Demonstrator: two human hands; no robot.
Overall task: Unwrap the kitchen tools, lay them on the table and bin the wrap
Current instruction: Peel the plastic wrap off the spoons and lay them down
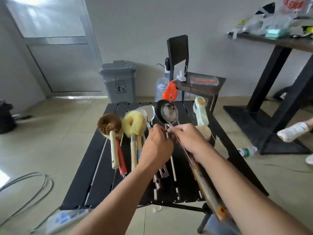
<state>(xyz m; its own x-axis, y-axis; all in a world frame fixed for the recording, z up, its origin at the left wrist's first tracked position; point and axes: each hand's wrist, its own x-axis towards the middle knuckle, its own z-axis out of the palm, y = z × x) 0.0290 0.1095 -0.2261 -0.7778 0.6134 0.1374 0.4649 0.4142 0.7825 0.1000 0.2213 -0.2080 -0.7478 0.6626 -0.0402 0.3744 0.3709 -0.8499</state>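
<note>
Over black table (98, 167), left hand (156, 145) and right hand (188, 138) fingers pinch ladle (168, 112) by its stem.

1. A black slatted desk (94, 175) carries the tools.
2. At its left lies a brown brush (110, 124), head toward the far edge, with a red handle (121, 156) just beside its wooden one.
3. Next to it on the right lies a yellow brush (133, 123), and a turner (149, 110) shows partly behind it.
4. At the far edge lies a black ladle (158, 111), with a steel ladle (169, 112) bowl over it.
5. At the right lies a green-and-white pack (200, 112), with a cream pad (204, 131) near it.
6. Two holed metal handles (163, 170) lie mid-desk.
</note>
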